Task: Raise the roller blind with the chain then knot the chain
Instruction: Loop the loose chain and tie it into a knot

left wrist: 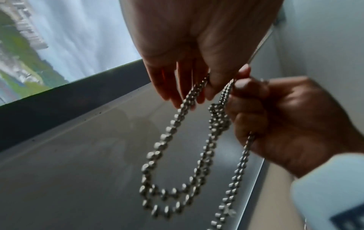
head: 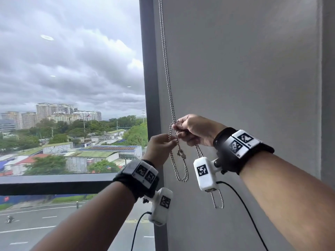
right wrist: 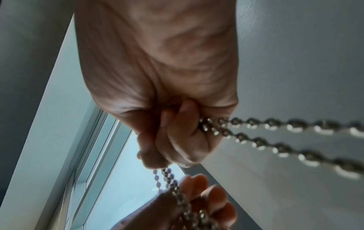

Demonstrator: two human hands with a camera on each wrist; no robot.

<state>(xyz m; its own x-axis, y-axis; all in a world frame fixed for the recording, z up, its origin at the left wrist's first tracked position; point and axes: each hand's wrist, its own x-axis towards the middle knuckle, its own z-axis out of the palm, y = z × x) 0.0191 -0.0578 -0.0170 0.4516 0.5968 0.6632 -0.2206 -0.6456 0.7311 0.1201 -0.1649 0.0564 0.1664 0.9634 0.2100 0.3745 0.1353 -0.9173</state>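
A silver bead chain (head: pixel 167 78) hangs down the grey wall beside the window frame. My right hand (head: pixel 178 127) grips its doubled strands at chest height. Just below and to the left, my left hand (head: pixel 172 142) pinches a strand between thumb and fingers. Under the hands sits a small tight knot (head: pixel 181 154), with one loop (head: pixel 182 178) hanging below it and a longer loop (head: pixel 218 201) hanging lower to the right. In the left wrist view the knot (left wrist: pixel 218 115) lies against my right hand (left wrist: pixel 275 118). In the right wrist view my right hand (right wrist: pixel 177 135) is curled round the chain (right wrist: pixel 275 126). The blind fabric is out of view.
The uncovered window glass (head: pixel 72 87) fills the left, bounded by a dark vertical frame (head: pixel 147 78) and a dark sill rail (head: pixel 54 183). The plain grey wall (head: pixel 244 69) fills the right. Wrist camera units and their black cables (head: pixel 241 201) hang under both forearms.
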